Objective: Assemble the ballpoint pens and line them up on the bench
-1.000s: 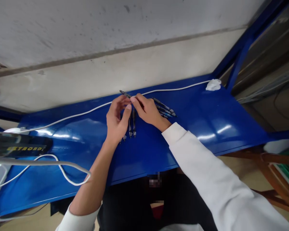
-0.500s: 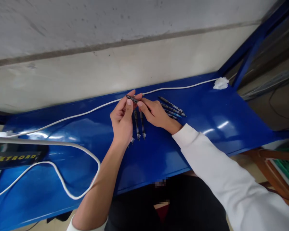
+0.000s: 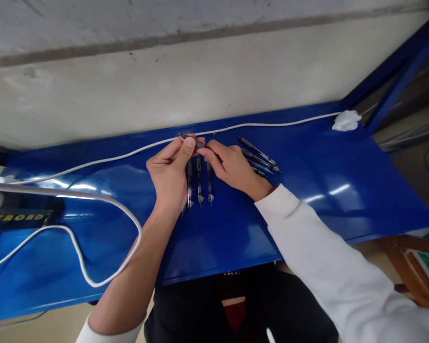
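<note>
My left hand (image 3: 171,176) pinches a dark pen part (image 3: 199,144), its thumb pressed on top. From the other side, the fingers of my right hand (image 3: 230,164) close on the same piece, covering its right end. Below my hands, several black clear-barrelled pens (image 3: 199,181) lie side by side on the blue table (image 3: 229,228), tips toward me; my left hand partly hides the leftmost. Beyond my right hand, another group of pens (image 3: 257,150) lies slanted, partly covered by that hand.
A white cable (image 3: 264,125) runs along the back of the table, and another white cable (image 3: 139,233) loops over my left forearm. Crumpled white material (image 3: 346,120) sits at the back right. A dark box with yellow lettering (image 3: 17,216) stands at the left. Behind rises a pale wall (image 3: 200,85).
The view has shifted slightly. My left hand has turned and moved a little left, with its thumb now further over the pen part. Both hands still hold it.
</note>
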Available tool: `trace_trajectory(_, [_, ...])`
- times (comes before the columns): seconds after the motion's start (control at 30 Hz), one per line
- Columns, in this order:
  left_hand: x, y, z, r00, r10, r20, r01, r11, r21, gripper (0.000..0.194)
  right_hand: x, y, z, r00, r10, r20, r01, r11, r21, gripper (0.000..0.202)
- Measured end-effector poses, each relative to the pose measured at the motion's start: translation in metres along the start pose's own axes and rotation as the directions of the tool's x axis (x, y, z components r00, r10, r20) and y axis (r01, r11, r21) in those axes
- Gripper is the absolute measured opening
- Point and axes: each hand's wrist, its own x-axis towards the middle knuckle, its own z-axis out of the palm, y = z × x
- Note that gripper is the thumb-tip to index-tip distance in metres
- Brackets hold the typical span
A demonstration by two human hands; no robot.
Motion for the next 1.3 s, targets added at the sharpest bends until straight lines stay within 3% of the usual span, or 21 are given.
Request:
trace_trajectory(0.17, [0.009,-0.007,-0.01,0.991,0.131,-0.04,-0.125,0.986,0.112,0.024,0.001,0.0,0.001,1.0,-0.024,-0.001,0.024,0.999,-0.032,0.052])
trace_trajectory(0.37, [0.005,0.004,-0.007,0.989,0.066,0.129,-0.078,0.993,0.092,0.041,0.001,0.0,0.003,0.999,-0.005,-0.039,0.004,1.0,-0.017,0.048])
trace_trajectory(0.5, [0.006,0.011,-0.005,0.986,0.067,0.151,-0.076,0.996,0.053,0.035,0.002,0.002,0.005,0.998,-0.024,-0.053,0.024,1.0,-0.001,0.043])
trace_trajectory(0.67, [0.026,0.006,-0.015,0.978,0.097,0.182,-0.118,0.987,0.107,0.026,0.003,0.003,0.001,0.997,-0.061,-0.055,0.062,0.998,0.006,0.046])
trace_trajectory(0.8, [0.033,-0.002,-0.02,0.98,0.153,0.129,-0.167,0.98,0.112,0.028,0.002,0.002,0.001,0.997,-0.082,-0.012,0.081,0.995,-0.062,0.044])
trace_trajectory(1.0, [0.017,0.001,-0.016,0.99,0.133,0.041,-0.137,0.981,0.136,0.032,0.002,0.003,0.002,0.993,-0.116,0.029,0.119,0.988,-0.103,0.037])
trace_trajectory(1.2, [0.012,0.003,-0.012,0.993,0.103,0.066,-0.11,0.986,0.124,0.042,0.001,0.013,0.004,0.998,-0.065,0.02,0.067,0.994,-0.091,0.033])
trace_trajectory(1.3, [0.011,0.002,-0.012,0.99,0.115,0.081,-0.122,0.989,0.086,0.037,0.001,0.013,0.005,0.999,-0.045,0.023,0.047,0.995,-0.091,0.032])
